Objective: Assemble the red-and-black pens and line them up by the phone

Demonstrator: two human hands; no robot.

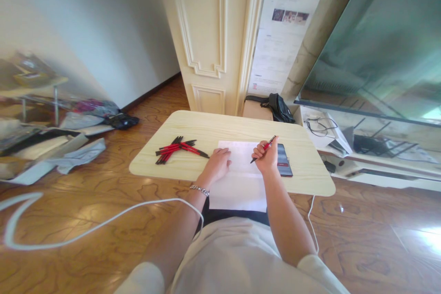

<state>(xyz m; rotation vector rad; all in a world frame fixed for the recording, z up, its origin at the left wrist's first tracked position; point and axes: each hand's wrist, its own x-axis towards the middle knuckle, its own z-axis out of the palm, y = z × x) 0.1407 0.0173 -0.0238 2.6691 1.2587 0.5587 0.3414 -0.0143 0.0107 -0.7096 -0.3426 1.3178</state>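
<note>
"Checking your right hand (267,158) first: what has it got hold of?"

"A pen (267,146), wrapped in closed fingers, with your thumb up by its top end. That grip is snug, more like a loose fist than a usual writing hold, perhaps so your thumb can reach the end. The tip points left, over the paper (237,195); whether it touches, I cannot tell."

"And your left hand (219,164)?"

"It lies on the paper's left edge, fingers slightly curled, its grip relaxed with nothing held. You probably have it there to stop the paper sliding, since the near end runs past the edge of the table (310,165) toward your lap."

"Why are the other pens (177,147) over there?"

"They lie crossed in a pile left of the paper, likely to leave it uncovered. One reaches just beside your left hand, so you could nudge it."

"What else is around you?"

"A phone (285,167) just right of the paper, partly hidden by your right hand. A bag (279,108) sits beyond the paper's far edge, to the right. Left of the paper, a white cord (103,225) passes across your left forearm and might tug."
</note>
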